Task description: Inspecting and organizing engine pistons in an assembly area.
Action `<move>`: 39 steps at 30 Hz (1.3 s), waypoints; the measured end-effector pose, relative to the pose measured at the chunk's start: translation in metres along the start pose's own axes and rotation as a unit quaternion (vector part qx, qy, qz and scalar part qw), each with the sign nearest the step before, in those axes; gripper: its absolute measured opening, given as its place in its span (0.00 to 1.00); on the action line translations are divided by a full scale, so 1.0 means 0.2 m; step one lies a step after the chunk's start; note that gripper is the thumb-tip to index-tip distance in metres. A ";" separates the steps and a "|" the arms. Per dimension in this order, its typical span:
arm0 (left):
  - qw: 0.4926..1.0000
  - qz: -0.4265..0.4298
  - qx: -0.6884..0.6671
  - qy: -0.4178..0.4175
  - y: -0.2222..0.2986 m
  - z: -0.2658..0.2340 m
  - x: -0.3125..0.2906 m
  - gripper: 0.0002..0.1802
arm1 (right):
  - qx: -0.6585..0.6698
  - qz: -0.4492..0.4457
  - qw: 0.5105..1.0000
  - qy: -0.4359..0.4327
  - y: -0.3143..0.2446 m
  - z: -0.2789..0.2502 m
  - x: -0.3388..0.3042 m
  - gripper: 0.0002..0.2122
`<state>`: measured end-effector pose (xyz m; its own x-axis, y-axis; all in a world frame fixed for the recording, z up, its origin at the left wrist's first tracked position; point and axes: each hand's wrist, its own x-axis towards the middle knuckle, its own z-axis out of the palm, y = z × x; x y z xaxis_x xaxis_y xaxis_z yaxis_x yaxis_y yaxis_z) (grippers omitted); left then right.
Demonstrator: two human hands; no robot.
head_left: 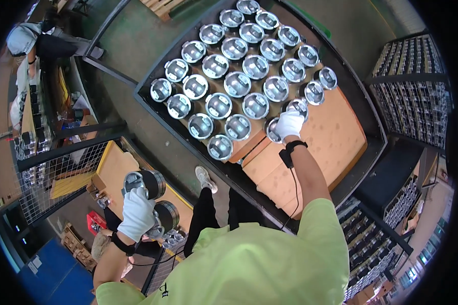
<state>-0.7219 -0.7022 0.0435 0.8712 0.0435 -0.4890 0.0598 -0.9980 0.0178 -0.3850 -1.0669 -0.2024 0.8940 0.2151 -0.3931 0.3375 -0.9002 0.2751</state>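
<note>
My left hand (136,213), in a white glove, is closed on two engine pistons. The upper piston (155,184) and the lower piston (167,216) have dark skirts with ring grooves, and both are held off to the left. My right hand (291,124), also gloved, reaches to the near end of the outermost row and grips a silver piston there, mostly hidden by the glove. A neighbouring piston (273,131) stands just left of those fingers. Many more pistons (237,84) stand in slanted rows, their shiny ends facing up.
The pistons stand on brown cardboard (320,147) inside a dark metal-framed cart (379,122). Racks full of pistons (412,81) rise on the right. A mesh-sided cart (66,173) is on the left. Another person (28,39) works at the far left. A cable runs from each of my wristbands.
</note>
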 end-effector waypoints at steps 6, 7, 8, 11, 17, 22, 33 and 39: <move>0.994 0.104 -0.014 0.033 0.15 -0.06 0.13 0.13 | 0.105 -0.006 0.994 0.005 0.10 -0.08 -0.09 0.18; 0.992 0.119 -0.019 0.042 0.20 -0.09 0.17 0.13 | 0.116 0.000 0.993 0.027 0.12 -0.08 -0.12 0.18; 0.987 0.129 -0.038 0.091 0.27 -0.11 0.21 0.11 | 0.129 0.003 0.990 0.058 0.16 -0.08 -0.15 0.18; 0.965 0.229 -0.014 0.128 0.47 -0.17 0.36 0.10 | 0.170 0.030 0.980 0.103 0.27 -0.04 -0.32 0.17; 0.934 0.347 0.022 0.085 0.97 -0.12 0.65 0.28 | 0.232 0.086 0.957 0.151 0.48 0.01 -0.70 0.14; 0.896 0.370 0.135 0.205 1.32 0.14 0.78 0.20 | 0.392 0.087 0.908 0.122 0.54 0.08 -0.96 0.12; 0.844 0.430 0.239 0.213 1.42 0.79 1.08 0.20 | 0.440 0.125 0.885 0.082 0.56 0.27 -1.28 0.13; 0.847 0.358 0.353 0.171 1.35 0.94 1.19 0.23 | 0.447 0.093 0.885 0.091 0.59 0.31 -1.28 0.12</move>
<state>-0.5894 -0.9706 -0.2312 0.6588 -0.6945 -0.2893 -0.7445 -0.5468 -0.3830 -0.5919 -1.2507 -0.1234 0.9699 0.0161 -0.2429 -0.1153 -0.8484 -0.5166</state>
